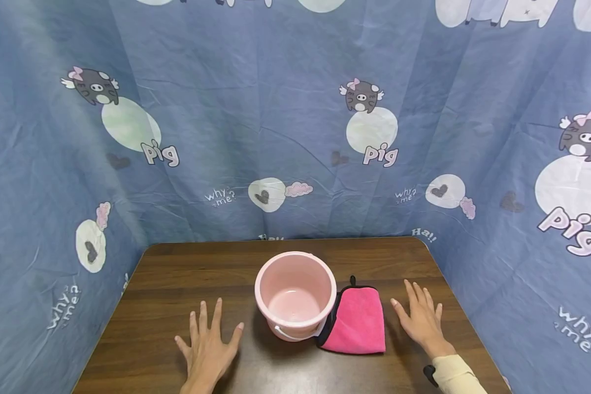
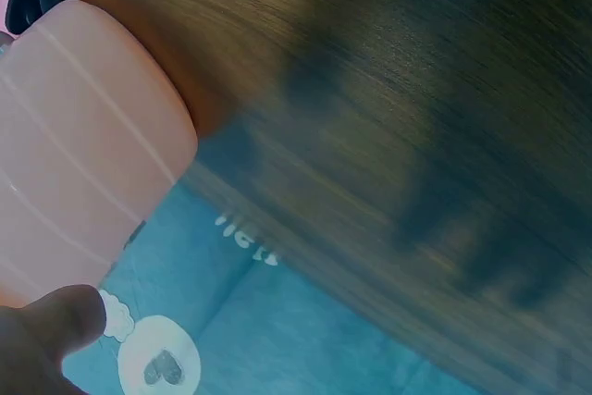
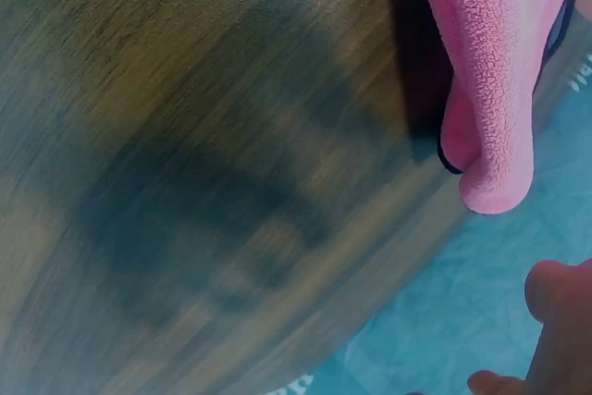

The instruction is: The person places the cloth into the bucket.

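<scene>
A pale pink bucket (image 1: 295, 323) stands upright on the table, its white handle folded down at the front; nothing shows inside it. Touching its right side lies a folded bright pink towel (image 1: 357, 323) with black edging and a small black loop. My left hand (image 1: 207, 347) hovers left of the bucket with its fingers spread, holding nothing. To the right of the towel is my right hand (image 1: 421, 320), fingers extended and apart from the cloth. The left wrist view shows the bucket's side (image 2: 83, 145) beyond my thumb. Folded layers of the towel (image 3: 495, 90) appear in the right wrist view.
The brown wooden table (image 1: 192, 268) has rounded far corners. A blue curtain (image 1: 216, 120) printed with pigs and lettering surrounds it at the back and both sides. A black band (image 1: 429, 375) sits on my right wrist, by a cream sleeve (image 1: 455, 375).
</scene>
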Motion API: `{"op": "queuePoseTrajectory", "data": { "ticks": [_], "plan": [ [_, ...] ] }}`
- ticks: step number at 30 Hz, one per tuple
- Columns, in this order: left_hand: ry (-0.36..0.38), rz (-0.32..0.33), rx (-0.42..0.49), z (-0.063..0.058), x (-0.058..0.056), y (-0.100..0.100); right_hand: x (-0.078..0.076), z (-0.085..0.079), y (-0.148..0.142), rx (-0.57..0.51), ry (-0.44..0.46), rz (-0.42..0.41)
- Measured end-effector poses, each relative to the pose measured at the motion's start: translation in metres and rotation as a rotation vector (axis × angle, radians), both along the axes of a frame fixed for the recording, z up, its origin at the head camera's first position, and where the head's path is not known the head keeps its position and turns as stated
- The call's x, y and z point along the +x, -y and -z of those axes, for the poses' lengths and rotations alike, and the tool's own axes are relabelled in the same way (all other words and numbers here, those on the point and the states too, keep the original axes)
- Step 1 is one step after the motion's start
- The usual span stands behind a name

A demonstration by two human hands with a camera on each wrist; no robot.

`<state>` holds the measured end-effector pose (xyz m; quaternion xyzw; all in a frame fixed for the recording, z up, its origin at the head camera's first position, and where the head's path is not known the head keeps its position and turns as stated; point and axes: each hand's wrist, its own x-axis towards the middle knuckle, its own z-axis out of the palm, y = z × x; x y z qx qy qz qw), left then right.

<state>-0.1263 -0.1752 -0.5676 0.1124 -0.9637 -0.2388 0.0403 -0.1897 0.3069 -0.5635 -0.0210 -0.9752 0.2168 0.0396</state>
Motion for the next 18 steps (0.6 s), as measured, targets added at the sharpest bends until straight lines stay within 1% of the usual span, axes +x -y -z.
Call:
{"op": "queuePoseTrajectory", "data": {
  "ticks": [5, 8, 13, 18],
  "plan": [
    [0.014, -0.001, 0.008, 0.0012, -0.0017, 0.0003, 0.0009, 0.0008, 0.0001, -0.019, -0.021, -0.019],
    [0.023, 0.000, 0.028, 0.0011, -0.0016, 0.0001, 0.0010, 0.0016, 0.0004, -0.034, -0.057, -0.042],
    [0.025, 0.003, 0.072, 0.0009, 0.0002, -0.0006, -0.0001, 0.0029, 0.0015, -0.022, -0.134, -0.061],
    [0.034, 0.019, 0.092, 0.0004, 0.0017, -0.0018, -0.0004, 0.0037, 0.0038, -0.041, -0.160, -0.060]
  ]
}}
